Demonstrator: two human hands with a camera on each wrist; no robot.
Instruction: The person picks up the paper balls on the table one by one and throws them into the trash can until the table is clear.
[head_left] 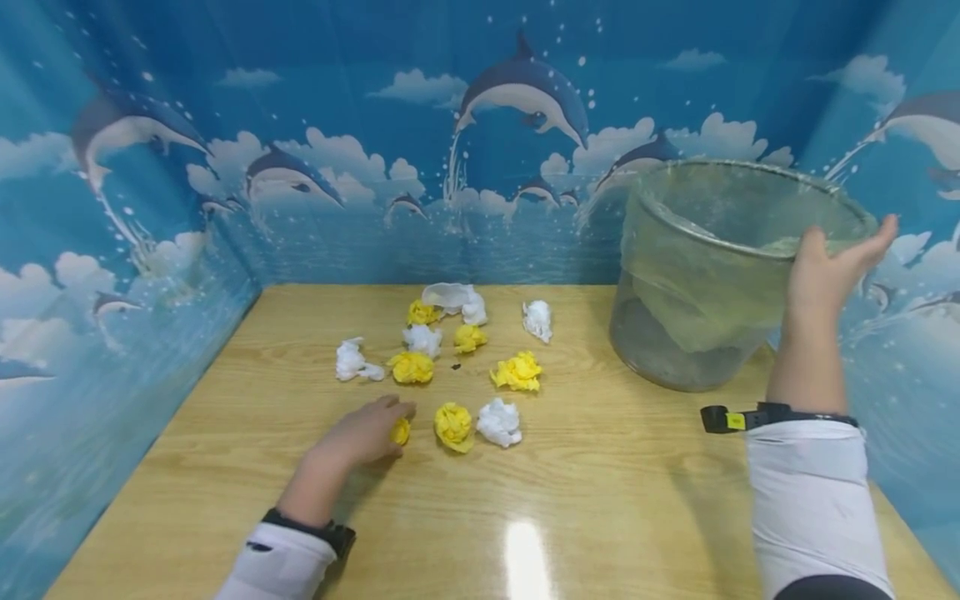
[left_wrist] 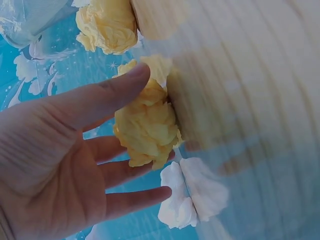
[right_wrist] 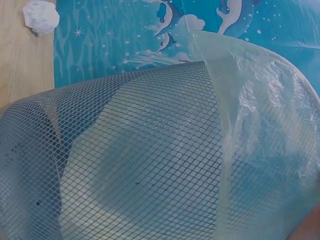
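Observation:
On the table, my left hand (head_left: 367, 431) is around a yellow crumpled paper ball (head_left: 401, 431). The left wrist view shows the thumb (left_wrist: 135, 75) across the near side of that yellow ball (left_wrist: 147, 125), fingers behind it, the little finger straight beside a white crumpled paper ball (left_wrist: 177, 195). At the right stands a mesh wastebasket (head_left: 675, 333) lined with a thin translucent bag (head_left: 701, 292). My right hand (head_left: 821, 275) touches its rim on the near right side, thumb and one finger spread straight; its other fingers are hidden. Only a blurred corner of this hand shows in the right wrist view.
Several more yellow paper balls (head_left: 453, 425) and white ones (head_left: 498, 422) lie scattered mid-table. A tiny dark speck (head_left: 456, 367) is among them. Blue dolphin-print sheeting (head_left: 465, 217) encloses the wooden table (head_left: 600, 483) at the back and sides.

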